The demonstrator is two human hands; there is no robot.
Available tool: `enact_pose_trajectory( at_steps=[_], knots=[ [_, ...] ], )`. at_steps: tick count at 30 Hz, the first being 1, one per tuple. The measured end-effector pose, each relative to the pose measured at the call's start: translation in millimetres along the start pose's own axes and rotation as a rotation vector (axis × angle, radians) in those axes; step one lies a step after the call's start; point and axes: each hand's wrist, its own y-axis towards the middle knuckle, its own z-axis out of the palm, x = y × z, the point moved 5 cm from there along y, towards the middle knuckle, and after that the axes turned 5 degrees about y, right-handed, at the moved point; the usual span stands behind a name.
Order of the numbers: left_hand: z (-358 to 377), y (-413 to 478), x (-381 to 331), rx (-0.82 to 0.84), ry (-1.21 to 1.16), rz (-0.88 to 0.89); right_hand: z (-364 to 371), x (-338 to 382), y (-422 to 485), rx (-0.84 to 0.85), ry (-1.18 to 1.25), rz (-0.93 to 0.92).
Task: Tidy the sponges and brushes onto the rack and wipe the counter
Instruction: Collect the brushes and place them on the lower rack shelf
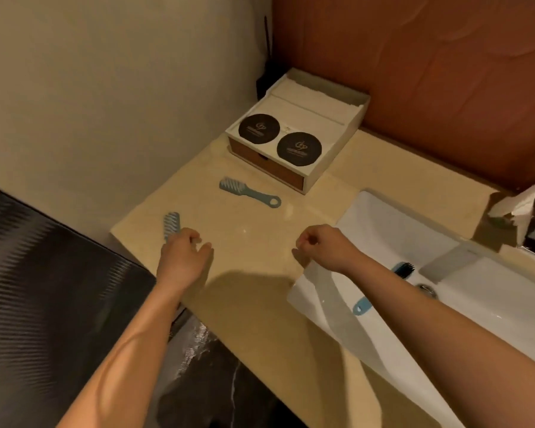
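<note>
Beige counter (254, 304) beside white sink (383, 230); left hand (183, 261) grips brush (171, 225), right hand (325, 248) fisted.

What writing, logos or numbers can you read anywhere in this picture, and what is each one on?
Nothing here can be read.
Far black round coaster on the white tray box: a pale curly emblem with a line of print under it, too blurred to read.
Near black round coaster: the same emblem and print, also too blurred.
Brushes, sink and counter: no text visible.
</note>
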Motion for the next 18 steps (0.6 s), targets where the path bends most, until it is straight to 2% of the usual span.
enact_pose_trajectory(
  at_steps=[7,12,18],
  knots=[
    [-3,10,36,-0.128,0.057,-0.252,2,37,57,-0.186,-0.174,-0.005],
    [-3,15,45,-0.202,0.289,-0.255,5,51,88,-0.205,-0.372,-0.035],
    [-2,28,52,-0.185,0.302,-0.267,14,52,110,-0.188,-0.409,0.016]
  ],
)
